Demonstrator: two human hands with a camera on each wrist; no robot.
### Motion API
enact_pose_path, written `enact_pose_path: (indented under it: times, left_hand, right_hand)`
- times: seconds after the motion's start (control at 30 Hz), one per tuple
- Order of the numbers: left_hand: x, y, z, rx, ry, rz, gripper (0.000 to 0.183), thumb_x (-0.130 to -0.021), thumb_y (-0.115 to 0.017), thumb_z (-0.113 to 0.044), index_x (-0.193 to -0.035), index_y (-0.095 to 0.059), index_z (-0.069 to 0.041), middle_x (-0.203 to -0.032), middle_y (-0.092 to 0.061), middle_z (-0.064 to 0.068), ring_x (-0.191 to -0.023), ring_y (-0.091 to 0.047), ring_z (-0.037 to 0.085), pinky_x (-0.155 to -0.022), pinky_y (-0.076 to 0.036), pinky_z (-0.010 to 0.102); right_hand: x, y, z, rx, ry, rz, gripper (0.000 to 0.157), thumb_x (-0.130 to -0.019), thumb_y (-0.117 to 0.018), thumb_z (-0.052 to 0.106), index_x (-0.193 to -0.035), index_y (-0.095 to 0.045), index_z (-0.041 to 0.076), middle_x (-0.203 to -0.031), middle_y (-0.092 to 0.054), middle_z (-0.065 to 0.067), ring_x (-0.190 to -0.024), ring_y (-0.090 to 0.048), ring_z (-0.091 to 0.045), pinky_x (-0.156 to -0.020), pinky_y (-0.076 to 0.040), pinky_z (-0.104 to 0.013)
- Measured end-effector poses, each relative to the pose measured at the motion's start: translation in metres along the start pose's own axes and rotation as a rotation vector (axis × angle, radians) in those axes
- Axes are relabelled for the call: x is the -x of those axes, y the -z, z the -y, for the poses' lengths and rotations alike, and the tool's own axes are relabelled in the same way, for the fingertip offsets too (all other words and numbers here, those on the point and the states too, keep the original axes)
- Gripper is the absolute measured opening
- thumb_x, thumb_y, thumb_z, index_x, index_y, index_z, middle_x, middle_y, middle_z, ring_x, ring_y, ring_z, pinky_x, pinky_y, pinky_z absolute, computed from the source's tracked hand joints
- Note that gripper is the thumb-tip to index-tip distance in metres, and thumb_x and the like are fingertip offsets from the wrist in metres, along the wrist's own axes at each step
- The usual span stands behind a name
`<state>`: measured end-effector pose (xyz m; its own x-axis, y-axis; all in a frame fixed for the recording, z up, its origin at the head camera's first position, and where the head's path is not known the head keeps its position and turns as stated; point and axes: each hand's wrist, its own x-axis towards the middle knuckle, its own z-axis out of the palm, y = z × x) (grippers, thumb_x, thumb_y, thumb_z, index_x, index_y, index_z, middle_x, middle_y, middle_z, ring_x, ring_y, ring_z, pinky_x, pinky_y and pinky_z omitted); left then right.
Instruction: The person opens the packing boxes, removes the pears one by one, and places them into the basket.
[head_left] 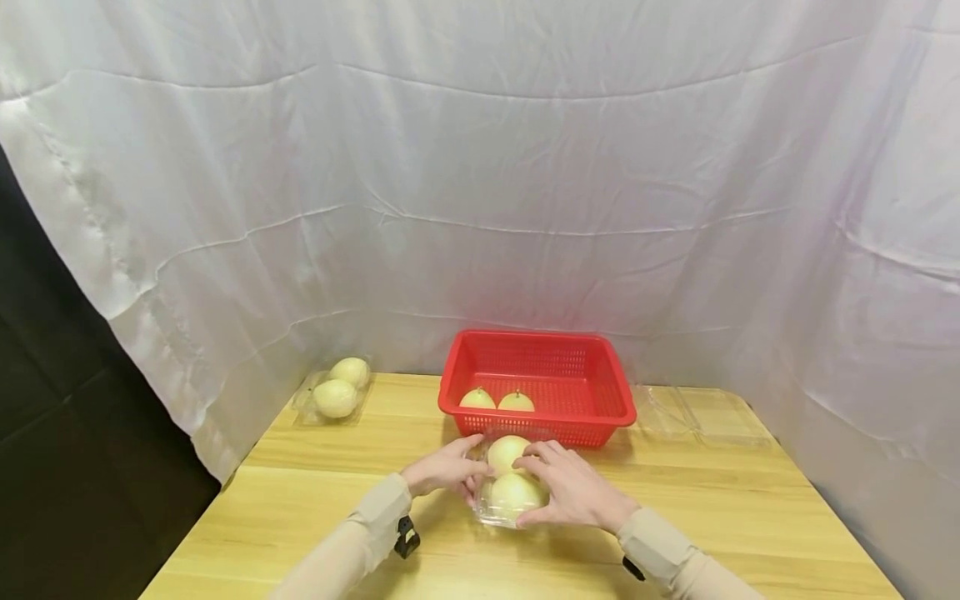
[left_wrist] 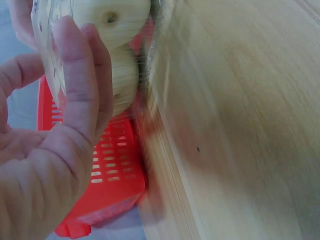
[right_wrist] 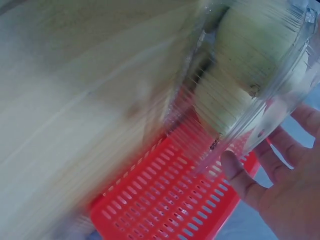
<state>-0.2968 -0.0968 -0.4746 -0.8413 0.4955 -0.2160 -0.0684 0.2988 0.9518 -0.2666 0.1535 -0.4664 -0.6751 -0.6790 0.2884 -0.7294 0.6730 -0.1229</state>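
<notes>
Two pale yellow pears [head_left: 517,495] sit in a clear plastic box [head_left: 493,518] in front of the basket. My left hand [head_left: 447,469] grips the box's left side, its thumb at the rim and other fingers lower down. From the right, my right hand [head_left: 576,490] holds the box, with the thumb at the near corner and fingers arched over the top. In the right wrist view, a ribbed wall and a rim seam of the box [right_wrist: 220,145] show in front of the pears. Whether the lid is fastened I cannot tell.
A red basket [head_left: 540,337] stands just behind the box, with two pears [head_left: 477,399] visible near its front wall. At the far left lies another clear box [head_left: 307,415] with two pears [head_left: 335,399]. Clear plastic packaging [head_left: 723,417] lies at the right. A pale curtain [head_left: 525,183] hangs behind the table.
</notes>
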Motion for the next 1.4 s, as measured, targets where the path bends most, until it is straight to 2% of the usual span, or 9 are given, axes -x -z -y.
enact_pose_path:
  times: [0.27,0.5,0.57,0.7,0.8,0.97,1.2,1.4]
  left_hand:
    - [0.000,0.000,0.000,0.013,-0.028,0.044,0.087,-0.092,-0.067,-0.017,-0.155,-0.010,0.002,-0.100,-0.062,0.021,-0.069,-0.062,0.018,-0.062,-0.058,0.032]
    - [0.006,0.005,0.003,-0.006,-0.046,0.099,0.085,-0.093,-0.066,-0.018,-0.155,-0.011,0.000,-0.098,-0.062,0.015,-0.068,-0.063,0.018,-0.064,-0.059,0.036]
    - [0.010,0.007,0.005,-0.022,-0.064,0.124,0.085,-0.091,-0.068,-0.015,-0.155,-0.015,-0.001,-0.098,-0.064,0.014,-0.070,-0.065,0.018,-0.065,-0.059,0.039]
    - [0.018,0.012,0.006,-0.070,-0.090,0.173,0.085,-0.086,-0.073,-0.010,-0.154,-0.022,-0.003,-0.101,-0.064,0.012,-0.076,-0.067,0.018,-0.066,-0.058,0.041]
    - [0.022,0.014,0.008,-0.095,-0.096,0.192,0.086,-0.082,-0.077,-0.007,-0.151,-0.026,-0.004,-0.104,-0.065,0.010,-0.078,-0.068,0.018,-0.065,-0.057,0.038]
    - [0.024,0.011,0.012,-0.072,-0.119,0.202,0.080,-0.080,-0.076,-0.003,-0.146,-0.031,-0.005,-0.105,-0.064,0.010,-0.080,-0.068,0.017,-0.063,-0.054,0.030]
    - [0.023,0.009,0.016,-0.035,-0.145,0.198,0.070,-0.079,-0.074,-0.001,-0.139,-0.038,-0.006,-0.104,-0.061,0.011,-0.082,-0.068,0.016,-0.063,-0.052,0.028]
    - [0.027,0.003,0.019,-0.095,-0.184,0.195,0.039,-0.080,-0.077,-0.003,-0.115,-0.062,-0.002,-0.097,-0.062,0.005,-0.076,-0.068,0.014,-0.062,-0.054,0.027]
  right_hand:
    - [-0.004,0.008,0.005,0.008,-0.028,0.059,0.077,-0.072,-0.065,0.075,-0.127,-0.059,0.022,-0.124,-0.054,0.000,-0.115,-0.049,-0.018,-0.086,-0.047,-0.043]
    - [-0.010,0.015,0.020,-0.013,-0.077,0.173,0.083,-0.071,-0.072,0.068,-0.136,-0.053,0.020,-0.131,-0.050,-0.010,-0.119,-0.047,-0.030,-0.088,-0.046,-0.060]
    - [-0.013,0.017,0.024,-0.010,-0.086,0.190,0.084,-0.070,-0.074,0.065,-0.139,-0.051,0.023,-0.133,-0.049,-0.013,-0.120,-0.046,-0.033,-0.087,-0.046,-0.063]
    - [-0.019,0.021,0.030,0.026,-0.083,0.232,0.085,-0.070,-0.076,0.064,-0.143,-0.048,0.031,-0.135,-0.047,-0.016,-0.119,-0.047,-0.036,-0.079,-0.051,-0.059]
    - [-0.023,0.023,0.035,0.042,-0.089,0.278,0.084,-0.070,-0.076,0.064,-0.143,-0.047,0.037,-0.141,-0.044,-0.018,-0.121,-0.048,-0.042,-0.075,-0.053,-0.058]
    - [-0.029,0.022,0.042,0.035,-0.141,0.330,0.081,-0.068,-0.079,0.061,-0.140,-0.050,0.039,-0.149,-0.039,-0.019,-0.125,-0.045,-0.053,-0.078,-0.054,-0.060]
    - [-0.038,0.018,0.042,0.081,-0.152,0.305,0.083,-0.062,-0.081,0.062,-0.137,-0.052,0.040,-0.134,-0.048,-0.008,-0.108,-0.052,-0.035,-0.069,-0.054,-0.045]
    - [-0.040,0.015,0.040,0.107,-0.145,0.271,0.080,-0.062,-0.080,0.064,-0.132,-0.053,0.038,-0.126,-0.051,-0.007,-0.100,-0.051,-0.030,-0.065,-0.051,-0.041]
